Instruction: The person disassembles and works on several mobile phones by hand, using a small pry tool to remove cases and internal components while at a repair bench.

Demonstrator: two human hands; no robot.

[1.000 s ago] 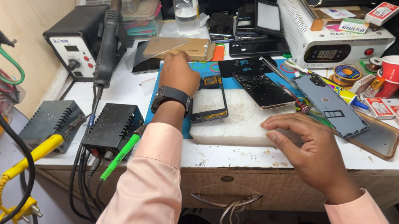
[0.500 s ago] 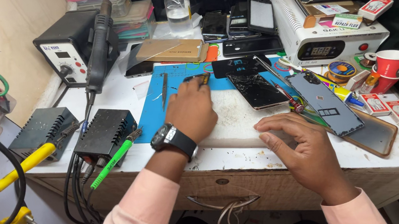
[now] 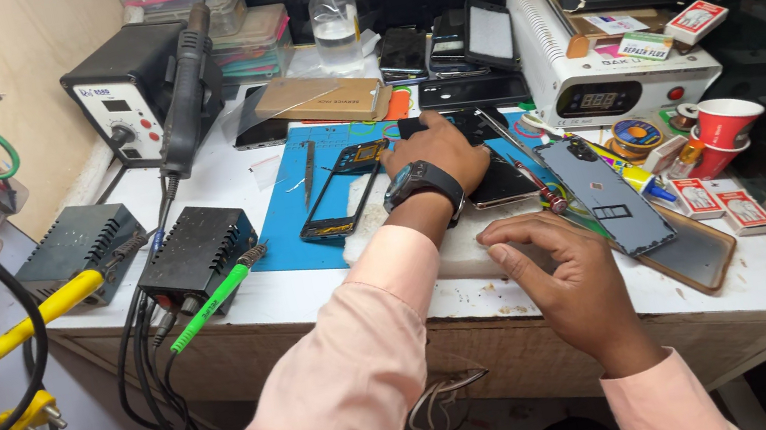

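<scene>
My left hand [image 3: 442, 148], with a black watch [image 3: 419, 184] on the wrist, lies palm down over a black phone [image 3: 503, 185] at the right edge of the blue mat [image 3: 298, 220]. Its fingertips are hidden, so I cannot tell whether it grips anything. An empty phone frame [image 3: 339, 191] and tweezers [image 3: 308, 171] lie on the mat to the left of it. My right hand [image 3: 563, 269] rests with its fingers spread on a white slab [image 3: 454, 250] near the table's front edge. It holds nothing. A grey-blue phone back cover [image 3: 602, 187] lies just right of it.
A hot-air station [image 3: 127, 91] with its wand stands at the back left. Two black boxes [image 3: 197, 253] with green and yellow irons sit front left. A clear bottle [image 3: 333, 15], several phones [image 3: 463, 41], a white machine [image 3: 605, 76] and a red cup [image 3: 724, 124] crowd the back and right.
My left hand has drawn back from the far part of the mat and moved right onto the black phone, uncovering the phone frame. My right hand has barely moved.
</scene>
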